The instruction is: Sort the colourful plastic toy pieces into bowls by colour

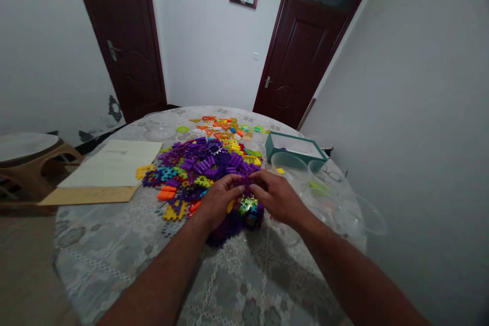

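Both my hands meet over the near side of a heap of plastic building pieces. My left hand [222, 194] and my right hand [272, 191] pinch a purple building piece [246, 184] between their fingertips. Just below the fingers sits a cluster of joined pieces, with a green part [249, 205] and a dark purple part [227, 229] lowest. Whether the held piece touches this cluster I cannot tell. The colourful heap [202, 158], mostly purple with yellow, blue and green, spreads beyond my left hand. Orange pieces [167, 193] lie left of that hand.
A round table [126, 260] with a patterned cloth carries everything. Cream sheets [114, 160] lie over a brown board [89, 195] at left. To the right stand a green box [294, 145] and several clear plastic tubs [292, 163]. Orange and yellow pieces [216, 125] are scattered behind.
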`<state>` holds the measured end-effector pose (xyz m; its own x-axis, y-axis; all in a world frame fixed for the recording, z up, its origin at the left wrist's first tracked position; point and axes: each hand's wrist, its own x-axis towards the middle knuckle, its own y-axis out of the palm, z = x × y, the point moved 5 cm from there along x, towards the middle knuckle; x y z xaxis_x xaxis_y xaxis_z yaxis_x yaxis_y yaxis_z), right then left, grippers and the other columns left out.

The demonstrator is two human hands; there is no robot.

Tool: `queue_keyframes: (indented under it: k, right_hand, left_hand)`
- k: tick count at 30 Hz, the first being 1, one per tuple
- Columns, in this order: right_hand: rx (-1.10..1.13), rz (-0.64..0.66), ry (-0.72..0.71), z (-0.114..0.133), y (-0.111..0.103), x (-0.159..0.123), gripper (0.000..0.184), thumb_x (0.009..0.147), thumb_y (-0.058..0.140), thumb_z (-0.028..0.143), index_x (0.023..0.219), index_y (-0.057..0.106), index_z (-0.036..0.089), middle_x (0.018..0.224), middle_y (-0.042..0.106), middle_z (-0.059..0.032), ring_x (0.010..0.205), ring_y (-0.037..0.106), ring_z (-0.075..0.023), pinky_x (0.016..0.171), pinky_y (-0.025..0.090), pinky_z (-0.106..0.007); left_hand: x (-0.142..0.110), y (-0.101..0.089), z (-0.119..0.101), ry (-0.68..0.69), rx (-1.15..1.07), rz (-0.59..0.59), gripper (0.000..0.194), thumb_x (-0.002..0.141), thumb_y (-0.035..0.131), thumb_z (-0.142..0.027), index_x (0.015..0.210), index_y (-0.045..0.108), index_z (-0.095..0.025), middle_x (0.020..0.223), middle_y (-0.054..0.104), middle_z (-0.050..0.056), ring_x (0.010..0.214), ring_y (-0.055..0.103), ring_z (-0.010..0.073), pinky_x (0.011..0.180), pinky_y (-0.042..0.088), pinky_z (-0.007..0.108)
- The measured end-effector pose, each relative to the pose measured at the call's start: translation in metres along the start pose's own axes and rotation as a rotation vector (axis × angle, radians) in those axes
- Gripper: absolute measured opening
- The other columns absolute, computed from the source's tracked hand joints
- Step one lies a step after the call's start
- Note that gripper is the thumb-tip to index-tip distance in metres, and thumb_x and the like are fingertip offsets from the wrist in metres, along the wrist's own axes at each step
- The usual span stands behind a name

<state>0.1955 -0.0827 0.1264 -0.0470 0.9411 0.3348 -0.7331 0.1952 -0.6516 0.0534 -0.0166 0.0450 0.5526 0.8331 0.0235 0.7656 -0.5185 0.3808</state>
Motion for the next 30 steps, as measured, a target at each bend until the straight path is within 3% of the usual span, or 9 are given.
queue_keyframes:
  k: [6,9,11,13,16,18,21,25,30]
  right_hand:
    - [0.185,0.152,0.187,-0.033,-0.026,0.013,0.020,0.092,0.064,0.029,0.107,0.076,0.021,0.079,0.071,0.0007,0.064,0.065,-0.0146,0.061,0.055,-0.026]
    - [0.174,0.280,0.279,-0.053,-0.046,0.027,0.022,0.087,0.069,0.028,0.103,0.078,0.018,0.078,0.073,-0.0009,0.062,0.063,-0.0128,0.057,0.054,-0.022]
    - [0.118,0.278,0.327,-0.069,-0.063,0.042,0.021,0.084,0.071,0.025,0.102,0.079,0.016,0.075,0.073,-0.0016,0.061,0.063,-0.0124,0.054,0.053,-0.020]
    - [0.064,0.153,0.371,-0.087,-0.084,0.060,0.020,0.082,0.072,0.022,0.099,0.079,0.015,0.071,0.073,-0.0020,0.058,0.063,-0.0126,0.054,0.053,-0.020]
    - [-0.004,-0.192,0.427,-0.114,-0.118,0.084,0.020,0.080,0.073,0.017,0.099,0.078,0.012,0.071,0.073,-0.0036,0.057,0.063,-0.0132,0.056,0.055,-0.023]
    - [-0.040,-0.371,0.436,-0.126,-0.137,0.094,0.030,0.082,0.070,0.016,0.110,0.076,0.010,0.081,0.076,-0.0068,0.063,0.067,-0.0139,0.061,0.057,-0.024]
    - [-0.081,-0.494,0.417,-0.135,-0.152,0.098,0.044,0.084,0.065,0.017,0.127,0.070,0.009,0.106,0.077,-0.0133,0.078,0.072,-0.0159,0.071,0.061,-0.027]
    - [-0.111,-0.477,0.366,-0.119,-0.140,0.077,0.035,0.086,0.063,0.019,0.118,0.076,0.013,0.107,0.078,-0.0114,0.086,0.073,-0.0190,0.077,0.062,-0.032]
    - [-0.105,-0.077,0.039,-0.040,-0.050,0.015,0.028,0.096,0.065,0.023,0.121,0.076,0.021,0.107,0.078,-0.0060,0.085,0.071,-0.0168,0.083,0.060,-0.034]
  left_hand:
    - [-0.002,-0.004,-0.001,-0.122,-0.334,-0.059,0.037,0.083,0.081,-0.040,0.109,0.072,-0.015,0.083,0.059,0.000,0.058,0.051,0.0098,0.050,0.042,0.023]
    - [-0.002,-0.008,-0.004,-0.164,-0.499,-0.050,0.033,0.082,0.072,-0.032,0.107,0.073,-0.012,0.084,0.060,0.004,0.062,0.055,0.0134,0.053,0.047,0.027]
    - [-0.002,-0.011,-0.006,-0.157,-0.555,-0.049,0.038,0.074,0.068,-0.025,0.108,0.073,-0.010,0.086,0.062,0.007,0.066,0.058,0.0166,0.057,0.050,0.030]
    - [-0.002,-0.012,-0.006,-0.142,-0.581,-0.049,0.045,0.065,0.065,-0.019,0.108,0.074,-0.010,0.088,0.063,0.008,0.069,0.059,0.0181,0.059,0.051,0.031]
    - [-0.002,-0.013,-0.005,-0.114,-0.563,-0.045,0.052,0.057,0.063,-0.012,0.107,0.074,-0.012,0.090,0.064,0.008,0.074,0.060,0.0182,0.061,0.051,0.029]
    - [-0.003,-0.012,-0.005,-0.093,-0.512,-0.042,0.056,0.054,0.061,-0.008,0.108,0.075,-0.014,0.093,0.064,0.007,0.077,0.060,0.0174,0.063,0.051,0.027]
    - [-0.003,-0.011,-0.006,-0.074,-0.417,-0.046,0.061,0.052,0.060,-0.004,0.110,0.075,-0.017,0.098,0.064,0.005,0.080,0.060,0.0156,0.065,0.050,0.024]
    - [-0.002,-0.010,-0.006,-0.087,-0.368,-0.049,0.058,0.055,0.064,-0.004,0.111,0.074,-0.018,0.100,0.064,0.004,0.082,0.062,0.0145,0.068,0.051,0.023]
    - [-0.003,-0.005,-0.006,-0.095,-0.333,0.005,0.055,0.065,0.075,-0.007,0.118,0.072,-0.019,0.112,0.068,0.006,0.094,0.068,0.0173,0.079,0.054,0.026]
